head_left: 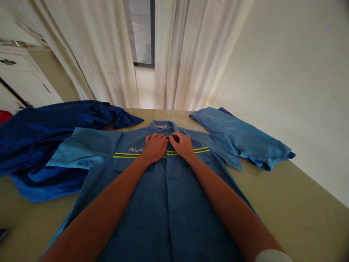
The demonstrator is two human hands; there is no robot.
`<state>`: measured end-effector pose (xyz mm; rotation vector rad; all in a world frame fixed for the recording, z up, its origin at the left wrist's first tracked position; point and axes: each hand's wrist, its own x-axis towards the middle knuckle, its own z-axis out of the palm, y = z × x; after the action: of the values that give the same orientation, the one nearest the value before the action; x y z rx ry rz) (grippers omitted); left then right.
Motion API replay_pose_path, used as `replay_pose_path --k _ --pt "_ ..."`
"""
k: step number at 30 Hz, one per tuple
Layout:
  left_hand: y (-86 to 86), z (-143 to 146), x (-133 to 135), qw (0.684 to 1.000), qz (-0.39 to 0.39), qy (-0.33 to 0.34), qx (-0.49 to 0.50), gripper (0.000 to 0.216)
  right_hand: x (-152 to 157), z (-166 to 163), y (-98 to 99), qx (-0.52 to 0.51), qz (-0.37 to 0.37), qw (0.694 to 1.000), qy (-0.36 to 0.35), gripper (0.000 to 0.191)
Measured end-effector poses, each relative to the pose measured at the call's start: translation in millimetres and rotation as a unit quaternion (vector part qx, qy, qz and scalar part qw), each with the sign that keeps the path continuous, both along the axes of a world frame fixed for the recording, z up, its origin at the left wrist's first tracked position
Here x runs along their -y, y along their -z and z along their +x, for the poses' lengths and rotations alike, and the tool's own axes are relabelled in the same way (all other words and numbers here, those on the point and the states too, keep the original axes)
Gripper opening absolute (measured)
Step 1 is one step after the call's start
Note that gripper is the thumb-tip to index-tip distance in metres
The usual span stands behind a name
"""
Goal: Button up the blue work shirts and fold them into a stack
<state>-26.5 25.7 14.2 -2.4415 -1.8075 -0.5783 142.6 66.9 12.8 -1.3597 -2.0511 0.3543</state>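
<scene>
A blue short-sleeved work shirt (147,218) lies front side up, its collar (153,127) pointing away from me. Yellow-green stripes cross its chest, with white letters above them, partly covered by my hand. Just below the collar, my left hand (156,147) has its fingers bent onto the front placket. Close on its right, my right hand (182,145) pinches the placket edge between thumb and forefinger. Whether a button is between the fingertips is hidden. Lower on the placket, two buttons show, one of them a round button (176,218) near the bottom.
Dark blue clothing (54,116) is heaped to the left, partly under the shirt's sleeve. Folded lighter blue garments (242,134) lie to the right. The beige table (294,203) meets a white wall on the right. Curtains (100,47) hang behind; a white cabinet (24,72) stands far left.
</scene>
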Motion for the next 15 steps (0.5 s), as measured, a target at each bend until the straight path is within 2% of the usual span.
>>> replay_pose_path --k 4,7,11,15 --pt "0.4 0.4 -2.0 0.999 -0.006 -0.025 0.033 0.028 -3.5 0.1 2.0 0.035 0.040 0.998 -0.030 0.025" --pt "1.4 0.4 -2.5 0.998 0.005 -0.042 0.045 0.036 -1.5 -0.5 0.7 0.054 0.055 0.997 -0.021 0.026" --pt "1.6 -1.4 -5.0 0.999 0.014 -0.018 0.029 0.030 2.8 -1.9 -4.0 0.060 0.061 0.996 0.007 0.025" --pt "3.6 -5.8 -10.8 0.996 -0.013 0.013 0.084 0.025 2.1 -1.8 -4.9 0.031 0.056 0.998 0.017 0.034"
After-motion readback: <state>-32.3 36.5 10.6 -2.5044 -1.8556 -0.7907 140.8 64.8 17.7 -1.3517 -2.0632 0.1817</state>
